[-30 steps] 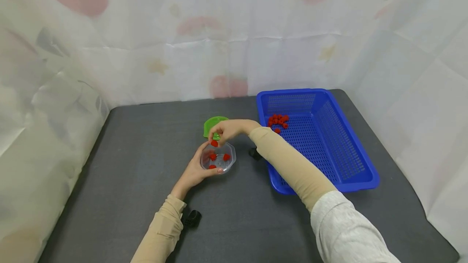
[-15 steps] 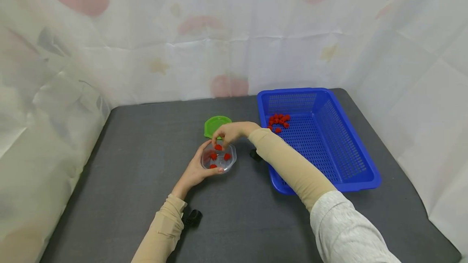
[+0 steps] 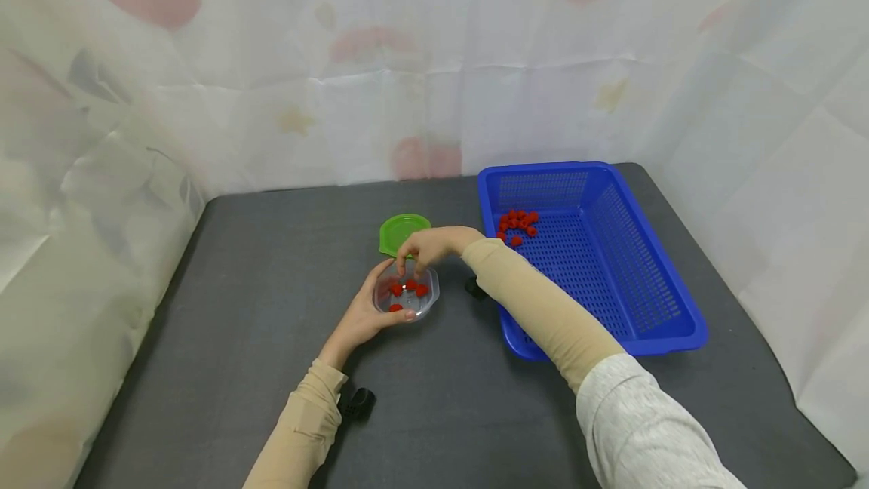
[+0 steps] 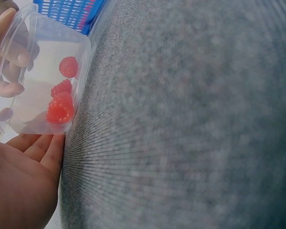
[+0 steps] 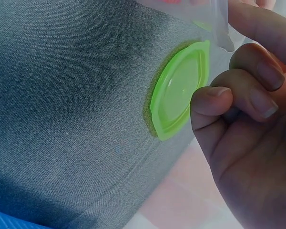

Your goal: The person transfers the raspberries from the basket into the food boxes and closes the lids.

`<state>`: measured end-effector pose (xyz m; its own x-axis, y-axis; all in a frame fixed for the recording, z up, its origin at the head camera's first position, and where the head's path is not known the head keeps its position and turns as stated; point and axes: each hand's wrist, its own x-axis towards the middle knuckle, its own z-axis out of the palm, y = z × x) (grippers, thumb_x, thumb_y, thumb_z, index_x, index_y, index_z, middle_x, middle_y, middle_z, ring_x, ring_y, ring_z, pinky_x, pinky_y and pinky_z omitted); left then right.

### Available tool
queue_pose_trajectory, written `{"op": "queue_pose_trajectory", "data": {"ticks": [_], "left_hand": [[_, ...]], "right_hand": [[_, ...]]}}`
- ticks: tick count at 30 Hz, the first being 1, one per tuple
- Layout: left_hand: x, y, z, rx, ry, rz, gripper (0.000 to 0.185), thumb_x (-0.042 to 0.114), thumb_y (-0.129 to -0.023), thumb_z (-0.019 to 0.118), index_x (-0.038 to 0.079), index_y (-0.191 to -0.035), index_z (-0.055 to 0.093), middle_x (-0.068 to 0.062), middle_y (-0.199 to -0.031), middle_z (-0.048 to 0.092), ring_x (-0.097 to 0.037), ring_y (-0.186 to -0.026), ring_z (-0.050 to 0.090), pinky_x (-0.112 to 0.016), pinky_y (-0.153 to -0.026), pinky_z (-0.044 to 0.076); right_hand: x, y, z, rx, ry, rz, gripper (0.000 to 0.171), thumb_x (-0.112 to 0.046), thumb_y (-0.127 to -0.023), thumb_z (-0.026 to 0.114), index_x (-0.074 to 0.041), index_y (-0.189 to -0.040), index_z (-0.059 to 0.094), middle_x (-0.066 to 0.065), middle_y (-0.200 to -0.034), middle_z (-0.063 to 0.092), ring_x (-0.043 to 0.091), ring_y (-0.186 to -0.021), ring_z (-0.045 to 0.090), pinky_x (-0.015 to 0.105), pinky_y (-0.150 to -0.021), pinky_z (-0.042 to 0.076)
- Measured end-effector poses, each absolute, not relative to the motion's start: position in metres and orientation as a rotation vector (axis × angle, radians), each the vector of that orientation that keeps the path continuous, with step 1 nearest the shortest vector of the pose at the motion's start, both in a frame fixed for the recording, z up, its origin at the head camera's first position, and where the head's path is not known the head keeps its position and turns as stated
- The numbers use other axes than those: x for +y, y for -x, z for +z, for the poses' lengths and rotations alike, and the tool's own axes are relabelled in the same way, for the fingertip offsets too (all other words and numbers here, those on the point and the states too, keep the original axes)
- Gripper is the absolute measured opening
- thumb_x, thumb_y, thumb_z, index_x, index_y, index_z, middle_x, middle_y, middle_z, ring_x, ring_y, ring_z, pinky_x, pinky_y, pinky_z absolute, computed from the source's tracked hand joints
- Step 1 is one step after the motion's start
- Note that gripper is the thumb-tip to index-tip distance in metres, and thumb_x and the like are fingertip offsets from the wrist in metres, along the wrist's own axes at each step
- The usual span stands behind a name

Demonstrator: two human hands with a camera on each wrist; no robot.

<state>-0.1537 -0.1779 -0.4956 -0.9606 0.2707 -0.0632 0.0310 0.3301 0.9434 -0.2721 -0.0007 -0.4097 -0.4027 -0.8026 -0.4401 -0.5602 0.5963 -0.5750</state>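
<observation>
While the clear plastic cup [image 3: 406, 293] stands on the dark grey table [image 3: 258, 278], the left hand [image 3: 360, 318] cups it from the near-left side — thumb curled round the front wall, fingers wrapped behind the far wall, the palm against the side, as the left wrist view shows. Inside the cup lie a few red raspberries [image 3: 409, 289], seen through the clear wall just beyond the fingertips. Directly above the cup's rim hangs the right hand [image 3: 429, 245], wrist bent, its fingers [image 5: 238, 102] loosely curled and pointing down into the opening; nothing shows between them, and the hand holds no berry. Just past those fingers, on the far side of the cup, a green lid [image 3: 402, 233] lies flat on the table. Off to the right of the right forearm sits a blue basket [image 3: 652, 323], with a cluster of more raspberries [image 3: 516, 225] in its far-left corner. Both sleeves are beige.
</observation>
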Motion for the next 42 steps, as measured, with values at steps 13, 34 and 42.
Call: {"op": "queue_pose_trajectory", "data": {"ticks": [13,34,42], "left_hand": [[-0.178,0.154,-0.495,2.384,-0.266,1.665,0.097,0.025,-0.072,0.081,0.029,-0.147,0.019,-0.014,-0.143,0.041,-0.035,-0.133,0.039,-0.055,-0.107,0.032],[-0.177,0.152,-0.497,2.395,-0.236,1.666,0.097,0.029,-0.071,0.082,0.033,-0.145,0.02,-0.012,-0.141,0.043,-0.034,-0.133,0.039,-0.055,-0.108,0.03],[-0.176,0.152,-0.496,2.41,-0.237,1.662,0.098,0.028,-0.069,0.083,0.032,-0.145,0.021,-0.013,-0.14,0.044,-0.033,-0.132,0.04,-0.055,-0.109,0.029]], "right_hand": [[0.002,0.272,-0.397,2.124,1.093,-0.436,0.028,-0.01,-0.085,0.065,-0.018,-0.112,0.065,0.005,-0.089,0.056,0.012,-0.069,0.043,0.023,-0.06,0.038],[0.038,0.268,-0.351,2.174,1.15,-0.585,0.027,-0.021,-0.085,0.068,-0.026,-0.111,0.063,-0.004,-0.06,0.042,0.013,-0.059,0.04,0.025,-0.061,0.038],[0.071,0.273,-0.342,2.204,1.059,-0.706,0.029,-0.021,-0.085,0.068,-0.026,-0.112,0.062,-0.004,-0.055,0.032,0.013,-0.055,0.032,0.027,-0.062,0.038]]}}
